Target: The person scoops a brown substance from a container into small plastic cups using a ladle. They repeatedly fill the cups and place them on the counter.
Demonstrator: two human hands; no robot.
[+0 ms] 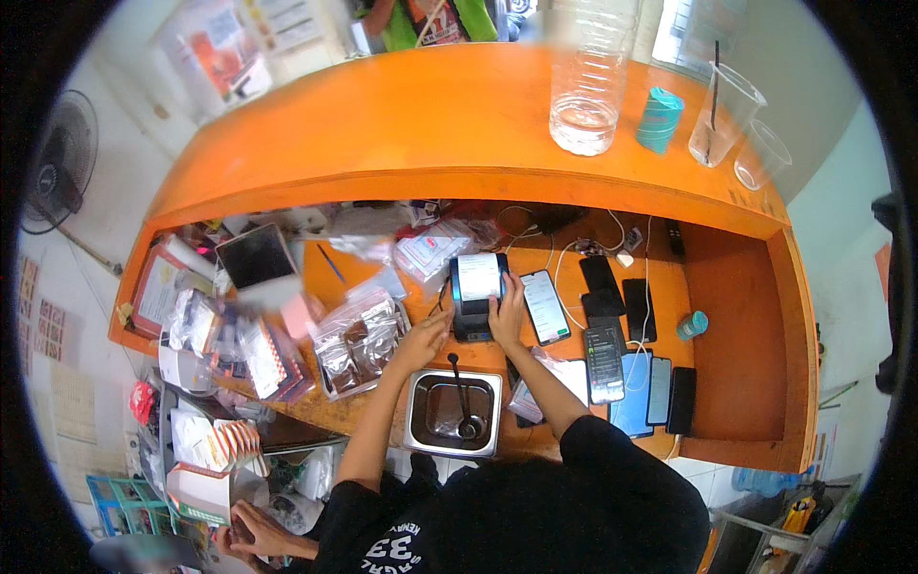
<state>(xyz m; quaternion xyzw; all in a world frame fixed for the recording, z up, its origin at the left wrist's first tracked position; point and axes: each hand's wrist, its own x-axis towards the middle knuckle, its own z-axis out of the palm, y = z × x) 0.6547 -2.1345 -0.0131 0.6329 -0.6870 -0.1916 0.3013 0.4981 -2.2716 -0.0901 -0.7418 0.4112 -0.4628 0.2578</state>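
A small black thermal receipt printer (471,328) sits on the lower desk in front of me, with a printed paper slip (478,277) lying over its top. My right hand (508,312) grips the printer's right side, its thumb near the slip's lower edge. At the lower left side of the printer is my left hand (428,339), its fingers blurred and close against the casing. A black cable (439,301) runs beside them. Just right of the printer lies a smartphone (546,307) with a lit screen. Below it, a steel tray (453,448) holds a black ladle (459,384).
Several phones (604,364) and white charging cables cover the right side. Bagged brown sachets (358,341) and a dark-screened tablet (256,256) lie left. A raised orange counter (373,122) bears a large plastic bottle (584,125) and cups. Another person's hands (262,531) are at lower left.
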